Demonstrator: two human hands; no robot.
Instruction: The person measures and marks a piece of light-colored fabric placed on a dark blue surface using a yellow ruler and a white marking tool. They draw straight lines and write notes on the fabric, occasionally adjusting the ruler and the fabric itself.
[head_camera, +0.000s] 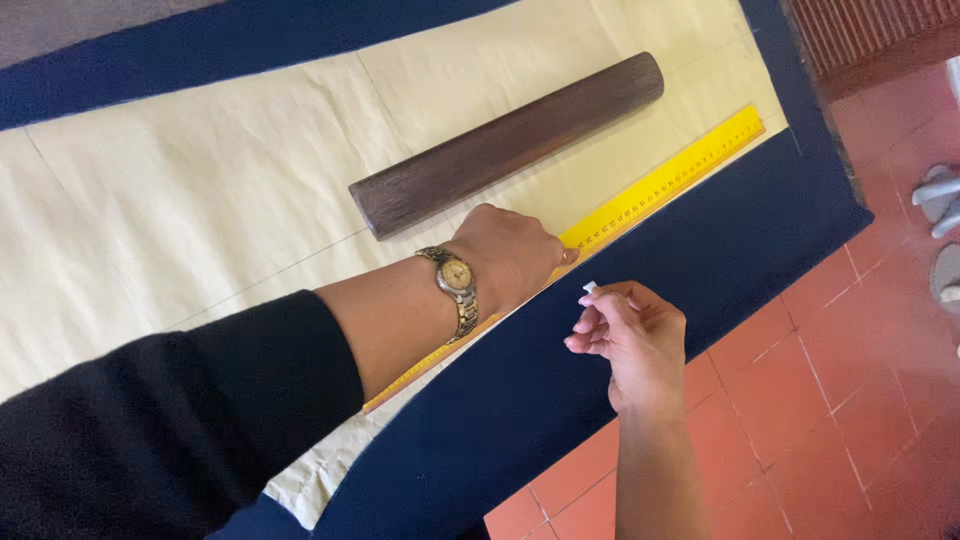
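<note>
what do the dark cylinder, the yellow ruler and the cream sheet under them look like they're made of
Dark cylinder: likely wood, with brown grain streaks and a matte, stained look. Yellow ruler: a thin, flat strip with a smooth painted-looking finish; coated metal or plastic, hard to tell which. Cream sheet: probably pattern paper, matte, with sharp fold creases and faint drawn lines. Navy fabric beneath: soft, napped cloth.
</note>
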